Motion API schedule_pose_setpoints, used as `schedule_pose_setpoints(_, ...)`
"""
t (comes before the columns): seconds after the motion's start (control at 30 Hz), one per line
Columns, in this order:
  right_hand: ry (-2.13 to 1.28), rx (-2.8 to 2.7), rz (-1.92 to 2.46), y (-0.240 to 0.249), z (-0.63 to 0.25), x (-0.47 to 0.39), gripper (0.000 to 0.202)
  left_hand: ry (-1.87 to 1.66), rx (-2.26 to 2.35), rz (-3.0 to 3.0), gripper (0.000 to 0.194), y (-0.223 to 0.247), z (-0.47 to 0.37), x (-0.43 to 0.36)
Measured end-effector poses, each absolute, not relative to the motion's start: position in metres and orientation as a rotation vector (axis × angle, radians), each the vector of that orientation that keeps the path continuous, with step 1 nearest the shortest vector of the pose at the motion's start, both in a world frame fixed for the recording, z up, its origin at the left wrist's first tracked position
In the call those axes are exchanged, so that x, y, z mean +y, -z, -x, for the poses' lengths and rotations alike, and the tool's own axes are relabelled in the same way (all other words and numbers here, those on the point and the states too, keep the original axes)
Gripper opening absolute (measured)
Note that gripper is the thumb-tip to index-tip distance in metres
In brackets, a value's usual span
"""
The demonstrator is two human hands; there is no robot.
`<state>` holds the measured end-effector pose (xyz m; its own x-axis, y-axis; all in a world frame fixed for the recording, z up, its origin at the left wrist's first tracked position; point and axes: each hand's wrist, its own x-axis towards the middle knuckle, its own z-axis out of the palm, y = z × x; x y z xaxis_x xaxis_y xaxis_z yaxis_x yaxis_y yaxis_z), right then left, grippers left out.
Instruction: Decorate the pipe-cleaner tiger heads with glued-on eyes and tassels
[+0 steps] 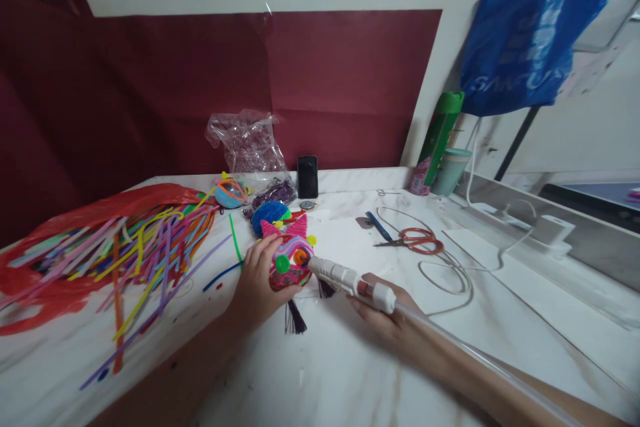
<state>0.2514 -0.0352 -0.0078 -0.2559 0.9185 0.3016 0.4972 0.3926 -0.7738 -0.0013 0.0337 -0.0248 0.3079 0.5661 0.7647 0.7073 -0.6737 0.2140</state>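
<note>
Pipe-cleaner figure [290, 257] gripped by the curled left hand [257, 273]; right hand [385, 313] clasps glue gun [350, 278].

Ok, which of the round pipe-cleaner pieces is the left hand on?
The pink eared one, gripped by the left hand, with the glue gun nozzle against it. The blue ball and the small one sit untouched behind.

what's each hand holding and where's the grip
The left hand grips the colourful pipe-cleaner figure by its left side. The right hand holds the white glue gun around its rear body.
</note>
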Motion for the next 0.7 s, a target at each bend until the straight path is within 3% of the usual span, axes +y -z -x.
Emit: schedule_pose_setpoints(0.7, -0.662, -1.91, 1.2, 0.0057, -0.2504, -0.0373, 0.022, 1.308, -1.153, 2.402, 0.071, 0.0233, 0.0001, 0.0338)
